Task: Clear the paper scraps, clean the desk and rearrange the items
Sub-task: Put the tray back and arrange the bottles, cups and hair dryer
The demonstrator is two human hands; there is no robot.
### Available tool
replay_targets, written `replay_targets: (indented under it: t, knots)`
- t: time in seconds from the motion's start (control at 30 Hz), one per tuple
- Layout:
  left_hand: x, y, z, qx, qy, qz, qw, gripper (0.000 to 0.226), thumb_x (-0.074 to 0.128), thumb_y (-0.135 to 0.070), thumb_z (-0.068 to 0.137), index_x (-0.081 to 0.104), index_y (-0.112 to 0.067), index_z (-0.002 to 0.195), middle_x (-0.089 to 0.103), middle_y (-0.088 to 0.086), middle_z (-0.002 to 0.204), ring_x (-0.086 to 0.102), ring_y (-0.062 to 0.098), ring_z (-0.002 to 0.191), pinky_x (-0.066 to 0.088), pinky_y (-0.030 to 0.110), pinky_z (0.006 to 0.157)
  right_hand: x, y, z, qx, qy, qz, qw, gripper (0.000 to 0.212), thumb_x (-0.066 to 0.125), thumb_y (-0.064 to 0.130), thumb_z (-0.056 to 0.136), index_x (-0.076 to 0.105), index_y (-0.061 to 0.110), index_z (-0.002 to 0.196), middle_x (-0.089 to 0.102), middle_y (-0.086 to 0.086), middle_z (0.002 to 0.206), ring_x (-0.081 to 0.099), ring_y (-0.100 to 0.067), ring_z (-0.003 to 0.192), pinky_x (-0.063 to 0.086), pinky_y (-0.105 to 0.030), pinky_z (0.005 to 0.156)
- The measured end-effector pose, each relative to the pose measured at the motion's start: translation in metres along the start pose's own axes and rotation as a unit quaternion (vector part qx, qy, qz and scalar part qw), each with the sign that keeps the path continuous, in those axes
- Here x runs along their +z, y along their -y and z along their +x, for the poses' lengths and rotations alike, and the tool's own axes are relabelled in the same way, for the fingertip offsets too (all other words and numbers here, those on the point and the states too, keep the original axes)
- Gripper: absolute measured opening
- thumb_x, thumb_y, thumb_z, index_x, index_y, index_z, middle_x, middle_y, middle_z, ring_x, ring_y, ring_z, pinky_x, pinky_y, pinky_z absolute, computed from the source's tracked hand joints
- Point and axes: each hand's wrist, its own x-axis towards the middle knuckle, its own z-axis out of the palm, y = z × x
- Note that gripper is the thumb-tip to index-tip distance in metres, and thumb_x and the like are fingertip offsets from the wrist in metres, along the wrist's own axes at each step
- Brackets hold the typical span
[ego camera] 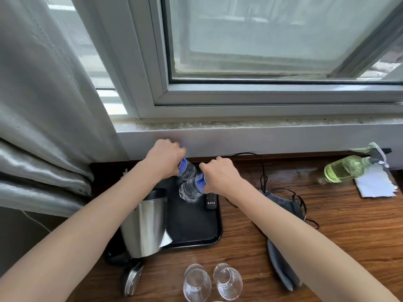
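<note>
My left hand [164,156] grips the top of a clear water bottle with a blue label [187,170] at the back of the black tray [196,223]. My right hand [219,173] holds a second blue-labelled water bottle [192,189] by its top, just in front of the first. Both bottles stand over the tray's far end. A black remote [211,201] lies on the tray beside the nearer bottle. A steel kettle [145,227] stands at the tray's left edge. A torn white paper [376,184] lies on the wooden desk [327,214] at the far right.
Two clear glasses [197,282] [227,281] stand near the front edge. A green spray bottle [349,168] lies by the paper. A grey cloth [281,258] and black cables [296,199] lie under my right forearm. Curtain [43,105] at left, window sill behind.
</note>
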Motion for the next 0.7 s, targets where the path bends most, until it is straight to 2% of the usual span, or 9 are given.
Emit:
replay_targets:
  t: [0.13, 0.23, 0.33, 0.4, 0.47, 0.57, 0.63, 0.7]
  knots:
    - [-0.009, 0.001, -0.002, 0.007, 0.010, 0.036, 0.999, 0.025, 0.055, -0.022, 0.086, 0.059, -0.014, 0.108, 0.063, 0.005, 0.108, 0.058, 0.027, 0.099, 0.032, 0.030, 0.067, -0.017, 0.002, 0.015, -0.016, 0.010, -0.039, 0.999, 0.011, 0.059, 0.020, 0.081, 0.053, 0.015, 0.089, 0.068, -0.006, 0.094, 0.062, -0.030, 0.089, 0.032, -0.029, 0.064]
    - [-0.005, 0.007, -0.006, 0.015, 0.013, -0.004, 1.000, 0.025, 0.056, -0.026, 0.083, 0.061, -0.015, 0.105, 0.064, 0.006, 0.105, 0.061, 0.028, 0.096, 0.035, 0.030, 0.067, -0.022, -0.001, 0.025, -0.004, -0.015, -0.025, 1.000, 0.016, 0.058, 0.017, 0.082, 0.056, 0.013, 0.097, 0.067, -0.006, 0.095, 0.058, -0.029, 0.085, 0.032, -0.029, 0.064]
    - [0.012, 0.012, -0.011, 0.011, -0.002, -0.100, 0.995, 0.040, 0.062, -0.036, 0.081, 0.056, -0.017, 0.117, 0.059, 0.005, 0.110, 0.059, 0.027, 0.099, 0.044, 0.034, 0.074, -0.014, -0.008, 0.030, 0.034, -0.064, 0.073, 0.995, 0.038, 0.067, 0.027, 0.080, 0.052, 0.013, 0.112, 0.063, -0.007, 0.102, 0.059, -0.031, 0.092, 0.037, -0.031, 0.065]
    - [0.026, 0.015, -0.016, -0.011, -0.028, -0.203, 0.979, 0.053, 0.067, -0.038, 0.080, 0.051, -0.020, 0.127, 0.055, 0.004, 0.119, 0.056, 0.025, 0.106, 0.045, 0.035, 0.084, -0.003, -0.010, 0.028, 0.071, -0.111, 0.165, 0.977, 0.058, 0.072, 0.037, 0.079, 0.050, 0.017, 0.128, 0.061, -0.004, 0.115, 0.059, -0.029, 0.104, 0.046, -0.034, 0.075]
    - [0.037, 0.015, -0.024, -0.054, -0.070, -0.335, 0.938, 0.061, 0.072, -0.037, 0.078, 0.048, -0.022, 0.132, 0.054, 0.000, 0.125, 0.055, 0.022, 0.112, 0.044, 0.034, 0.089, 0.008, -0.009, 0.022, 0.106, -0.162, 0.273, 0.942, 0.069, 0.075, 0.037, 0.078, 0.047, 0.019, 0.138, 0.058, -0.001, 0.128, 0.057, -0.024, 0.114, 0.046, -0.035, 0.087]
    - [0.052, 0.003, -0.032, -0.129, -0.120, -0.523, 0.834, 0.067, 0.079, -0.031, 0.073, 0.048, -0.023, 0.131, 0.058, -0.005, 0.123, 0.056, 0.016, 0.108, 0.044, 0.032, 0.092, 0.023, -0.004, 0.015, 0.165, -0.191, 0.458, 0.852, 0.071, 0.079, 0.031, 0.078, 0.046, 0.021, 0.140, 0.058, 0.001, 0.133, 0.054, -0.019, 0.119, 0.044, -0.033, 0.095]
    - [0.058, -0.009, -0.032, -0.156, -0.136, -0.600, 0.773, 0.061, 0.082, -0.026, 0.072, 0.053, -0.022, 0.126, 0.062, -0.006, 0.118, 0.057, 0.013, 0.104, 0.045, 0.029, 0.092, 0.031, 0.000, 0.012, 0.181, -0.188, 0.544, 0.798, 0.073, 0.080, 0.030, 0.077, 0.044, 0.024, 0.140, 0.060, 0.001, 0.130, 0.054, -0.018, 0.118, 0.046, -0.034, 0.097]
    - [0.061, -0.020, -0.031, -0.162, -0.146, -0.648, 0.730, 0.055, 0.082, -0.020, 0.073, 0.056, -0.021, 0.121, 0.062, -0.007, 0.115, 0.058, 0.013, 0.106, 0.045, 0.029, 0.094, 0.037, 0.003, 0.009, 0.174, -0.171, 0.574, 0.781, 0.075, 0.080, 0.031, 0.077, 0.041, 0.026, 0.140, 0.061, 0.002, 0.127, 0.056, -0.018, 0.115, 0.047, -0.035, 0.097]
